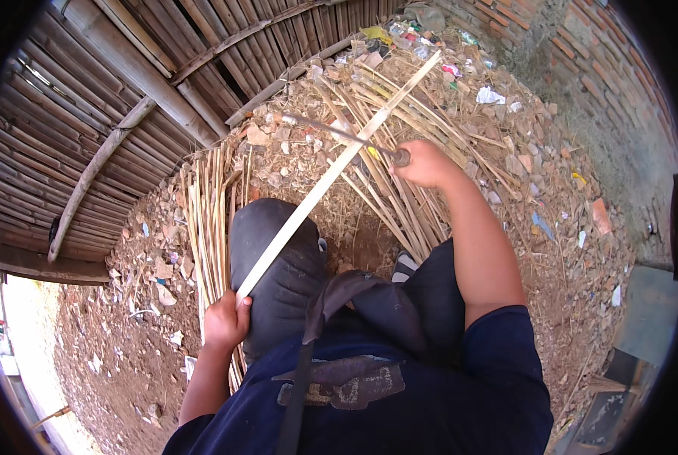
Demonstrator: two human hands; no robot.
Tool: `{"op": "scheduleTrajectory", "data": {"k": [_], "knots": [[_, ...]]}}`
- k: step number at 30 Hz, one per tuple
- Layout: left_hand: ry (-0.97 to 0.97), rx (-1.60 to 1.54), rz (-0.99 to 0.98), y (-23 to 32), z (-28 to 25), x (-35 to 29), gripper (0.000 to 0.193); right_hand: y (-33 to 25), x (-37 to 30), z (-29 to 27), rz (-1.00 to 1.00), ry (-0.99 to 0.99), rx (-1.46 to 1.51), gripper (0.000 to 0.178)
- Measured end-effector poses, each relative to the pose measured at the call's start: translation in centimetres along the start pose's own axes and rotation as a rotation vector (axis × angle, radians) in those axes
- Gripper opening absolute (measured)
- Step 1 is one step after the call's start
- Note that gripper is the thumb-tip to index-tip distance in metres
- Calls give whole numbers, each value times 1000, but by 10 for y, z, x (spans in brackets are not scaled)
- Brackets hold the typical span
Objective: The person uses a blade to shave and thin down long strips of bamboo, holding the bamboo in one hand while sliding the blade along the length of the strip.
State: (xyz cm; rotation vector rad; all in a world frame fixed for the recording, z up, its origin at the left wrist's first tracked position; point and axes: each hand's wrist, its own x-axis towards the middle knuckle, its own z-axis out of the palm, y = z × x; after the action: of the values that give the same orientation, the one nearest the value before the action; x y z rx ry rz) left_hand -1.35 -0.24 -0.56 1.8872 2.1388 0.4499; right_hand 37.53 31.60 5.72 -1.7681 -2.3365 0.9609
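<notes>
- My left hand is clenched round the near end of a long pale bamboo strip, just beside my raised knee.
- My right hand is gripped round the handle of a knife; its thin dark blade runs leftward and crosses the strip about two thirds of the way up.
- The strip runs diagonally from my left hand, past the knee, out over the ground, with its far end up near the litter by the wall.
- I judge the strip light and springy: flat, thin, long, so it should flex if held only at one end. Its cut edges look sharp enough to nick skin.
- Best hold, I think, is where I have it, at the near end, braced against the knee so it cannot whip.
- A bundle of strips lies on the ground left of my knee; a looser heap of them fans out under the blade.
- Beyond lie rubble and dirt, a bamboo fence on the left and a brick wall on the right.
</notes>
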Motion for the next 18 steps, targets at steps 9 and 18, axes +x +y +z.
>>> {"op": "scheduleTrajectory", "data": {"k": [9, 18], "knots": [[-2, 5, 22, 1, -3, 4, 36, -39, -24, 6, -133, 67, -145, 28], [-18, 62, -10, 11, -15, 12, 37, 48, 29, 30, -9, 294, -18, 39]]}}
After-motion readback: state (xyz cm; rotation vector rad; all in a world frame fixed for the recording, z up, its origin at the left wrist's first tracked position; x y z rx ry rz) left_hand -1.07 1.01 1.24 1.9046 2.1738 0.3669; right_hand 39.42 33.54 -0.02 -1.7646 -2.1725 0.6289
